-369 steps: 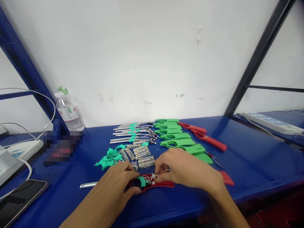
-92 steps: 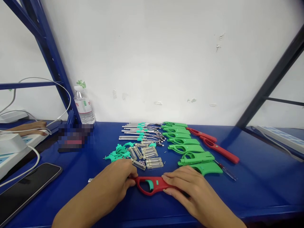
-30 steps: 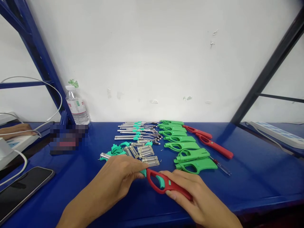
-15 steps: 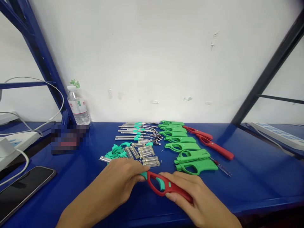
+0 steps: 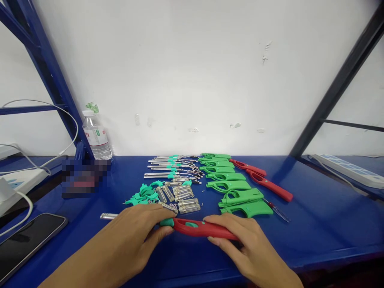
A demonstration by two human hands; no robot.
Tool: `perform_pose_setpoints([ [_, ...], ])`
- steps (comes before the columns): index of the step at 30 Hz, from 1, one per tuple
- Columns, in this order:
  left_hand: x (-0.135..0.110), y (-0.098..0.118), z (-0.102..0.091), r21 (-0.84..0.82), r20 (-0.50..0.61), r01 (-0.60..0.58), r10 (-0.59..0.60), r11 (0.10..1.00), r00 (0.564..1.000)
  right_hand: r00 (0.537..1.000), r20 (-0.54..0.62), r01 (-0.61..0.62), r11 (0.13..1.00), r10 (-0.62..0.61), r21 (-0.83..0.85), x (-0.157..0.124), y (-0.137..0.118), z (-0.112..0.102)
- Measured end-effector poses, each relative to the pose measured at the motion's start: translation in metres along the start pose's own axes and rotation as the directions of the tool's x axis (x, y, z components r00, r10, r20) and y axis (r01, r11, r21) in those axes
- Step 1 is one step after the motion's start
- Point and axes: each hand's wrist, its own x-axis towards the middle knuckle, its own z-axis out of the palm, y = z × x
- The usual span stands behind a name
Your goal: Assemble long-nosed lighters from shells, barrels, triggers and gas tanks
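In the head view, the lighter (image 5: 204, 229) is over the desk (image 5: 318, 224) near its front edge, long axis roughly along that edge, tube (image 5: 108, 216) pointing toward the left edge. The left hand (image 5: 144, 230) pinches the teal collar (image 5: 167, 223); the right hand (image 5: 244, 238) grasps the handle end. The casing is smooth red plastic, the tube shiny metal. Half a second ago the lighter slanted, its finger loop wide; now it lies more level, rolled, the loop narrowed.
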Motion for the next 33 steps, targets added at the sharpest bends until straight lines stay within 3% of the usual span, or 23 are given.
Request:
perform_pose_setpoints([
  [2, 0.000, 0.002, 0.006, 0.068, -0.002, -0.007, 0.007, 0.998, 1.000, 0.999, 0.013, -0.031, 0.999, 0.031, 0.011, 0.000, -0.001, -0.002],
  [5, 0.006, 0.010, 0.007, 0.131, 0.123, -0.094, 0.078, 0.987, 0.989, 0.997, -0.003, -0.077, 0.997, 0.077, 0.005, -0.002, -0.002, -0.005],
  [11, 0.015, 0.024, 0.002, 0.263, 0.100, -0.143, 0.121, 0.954, 0.988, 0.990, 0.042, -0.136, 0.990, 0.135, 0.032, -0.006, -0.001, -0.005],
  [17, 0.015, 0.031, 0.002, 0.182, 0.124, -0.151, 0.130, 0.972, 0.984, 0.972, 0.020, -0.235, 0.965, 0.234, 0.118, -0.011, -0.007, -0.005],
  [24, 0.007, 0.024, 0.009, 0.155, 0.052, -0.116, 0.109, 0.981, 0.993, 0.983, 0.041, -0.180, 0.981, 0.177, 0.067, -0.006, -0.008, -0.008],
  [28, 0.003, 0.032, 0.018, 0.078, -0.023, -0.119, 0.121, 0.990, 0.992, 0.989, 0.106, -0.108, 0.994, 0.103, 0.037, -0.005, -0.009, -0.009],
  [30, 0.007, 0.039, 0.020, 0.035, 0.046, -0.154, 0.153, 0.987, 0.987, 0.994, 0.093, -0.066, 0.997, 0.064, 0.028, -0.006, -0.007, -0.007],
  [33, 0.011, 0.041, 0.021, 0.005, 0.191, -0.135, 0.132, 0.991, 0.973, 1.000, -0.030, 0.002, 1.000, -0.001, 0.019, -0.007, -0.001, -0.004],
])
